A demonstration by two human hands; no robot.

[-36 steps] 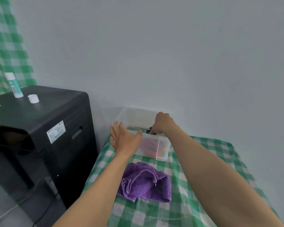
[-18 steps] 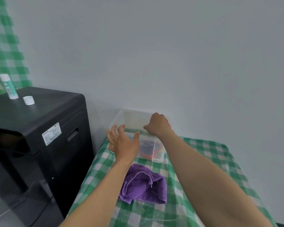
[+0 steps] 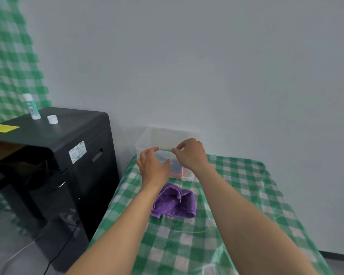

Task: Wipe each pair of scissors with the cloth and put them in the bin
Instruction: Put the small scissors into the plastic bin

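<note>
A clear plastic bin (image 3: 147, 138) stands at the far end of the table against the wall. Through its front wall I see scissors (image 3: 184, 172) with red and dark handles lying inside. My left hand (image 3: 153, 168) hovers at the bin's near left corner with relaxed, slightly bent fingers and holds nothing. My right hand (image 3: 192, 155) is over the bin's near side, its fingers loosely curled, with nothing visible in them. A crumpled purple cloth (image 3: 175, 203) lies on the table just in front of the bin, below my hands.
A green-and-white checked tablecloth (image 3: 236, 195) covers the narrow table. A black machine (image 3: 68, 147) stands close on the left, with a glue stick (image 3: 32, 108), a white cap (image 3: 52, 119) and a yellow note (image 3: 3, 128) on top. The grey wall is right behind the bin.
My right hand held black-handled scissors over the bin a second ago; now it holds nothing and has lifted and loosened. My left hand has come closer to the right hand.
</note>
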